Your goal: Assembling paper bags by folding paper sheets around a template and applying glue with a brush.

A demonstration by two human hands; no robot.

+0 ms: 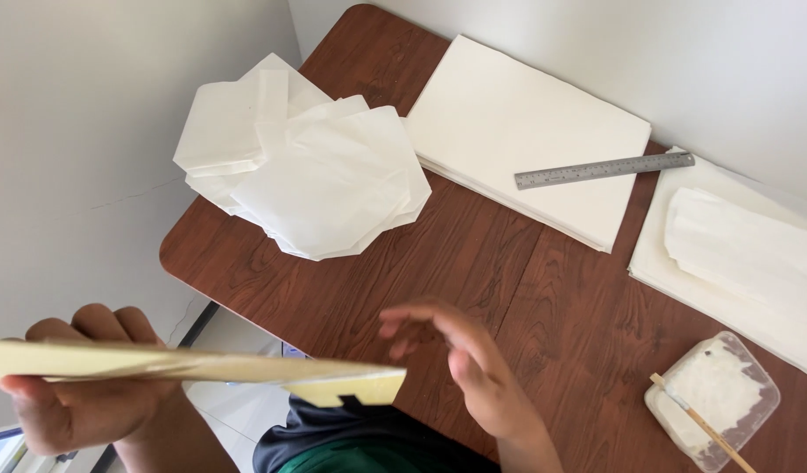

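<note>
Left hand grips a folded cream paper piece held edge-on above the table; right hand open, fingers loose, empty; finished pile small, flat sheet stack thick; judged early-to-midway.

Dark reddish-brown wood grain across the table. White on the crumpled paper heap at upper left, creamy white on the flat paper stack at top centre. Silver-grey on the ruler. Pale yellow on the folded paper at lower left. Clear tub of white paste, lower right.
</note>
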